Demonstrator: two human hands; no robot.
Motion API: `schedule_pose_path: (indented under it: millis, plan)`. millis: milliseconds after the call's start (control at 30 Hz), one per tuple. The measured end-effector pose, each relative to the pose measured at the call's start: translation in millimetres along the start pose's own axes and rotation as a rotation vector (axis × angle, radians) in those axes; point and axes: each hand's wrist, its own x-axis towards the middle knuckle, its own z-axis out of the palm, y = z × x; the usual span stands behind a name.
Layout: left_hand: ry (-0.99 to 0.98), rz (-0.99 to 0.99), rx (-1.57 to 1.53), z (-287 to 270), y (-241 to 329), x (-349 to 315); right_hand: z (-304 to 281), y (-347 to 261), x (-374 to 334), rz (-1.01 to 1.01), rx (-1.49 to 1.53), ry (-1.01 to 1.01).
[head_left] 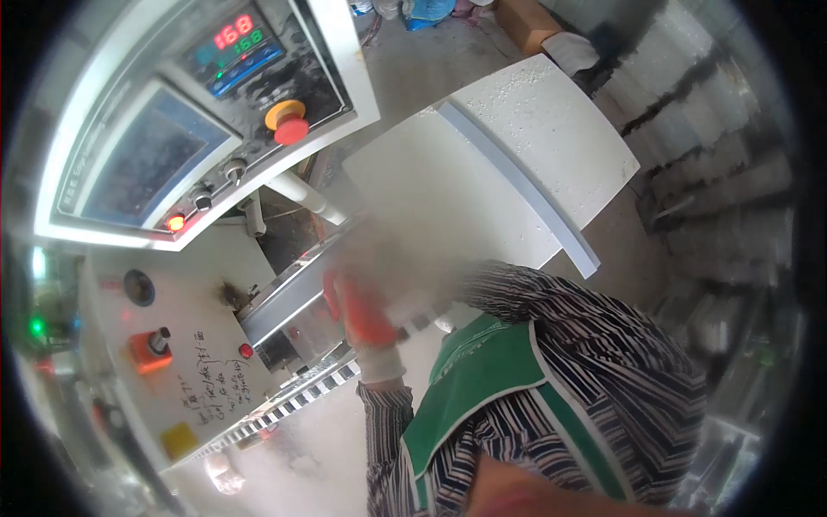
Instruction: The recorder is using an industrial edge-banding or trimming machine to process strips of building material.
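Note:
My left hand (362, 312) wears a red-orange coated glove with a white cuff. It is beside the metal rail of a machine, at the middle of the view. Its fingertips fade into a blurred patch, so their grip cannot be made out. The striped right sleeve (568, 319) reaches in from the right, and my right hand is lost in that same grey-brown smear. Just beyond the smear lies a large white panel (413, 164), dotted with specks or droplets toward its far end. A long pale grey strip (517, 185) lies across the panel.
At upper left, a control box (362, 77) carries a screen, lit digits and a red stop button (291, 129). Below it stands a white machine housing (189, 302) with knobs and handwriting. A cardboard box (524, 24) is at the back, and blurry stacked material (706, 112) stands right.

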Motion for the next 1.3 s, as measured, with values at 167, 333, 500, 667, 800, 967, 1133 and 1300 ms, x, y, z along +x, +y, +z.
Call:
schedule_pose_path:
  millis: [167, 333, 500, 667, 800, 967, 1133, 1300]
  plan:
    - [0.009, 0.108, -0.118, -47, -6, 14, 19, 62, -82, 0.238, 0.619, 0.559]
    - [0.153, 0.148, -0.305, -53, -2, 29, 68, 181, -215, 1.093, 0.194, 0.003]
    - [0.187, 0.198, -0.247, -78, 6, 33, 112, 232, -270, 1.208, 0.053, -0.241]
    - [0.404, 0.194, -0.138, -81, 12, 42, 168, 258, -290, 1.158, -0.053, -0.212]
    - [0.538, 0.241, -0.027, -91, 17, 53, 164, 257, -287, 1.04, -0.011, -0.268]
    - [0.584, 0.404, 0.655, -189, 20, 76, 170, 242, -272, 0.851, 0.025, -0.274]
    - [0.483, 0.323, 0.419, -176, 18, 71, 182, 237, -270, 0.66, -0.053, -0.165]
    - [0.037, 0.143, -0.191, -101, -4, 36, 175, 225, -279, 0.628, 0.327, -0.213]
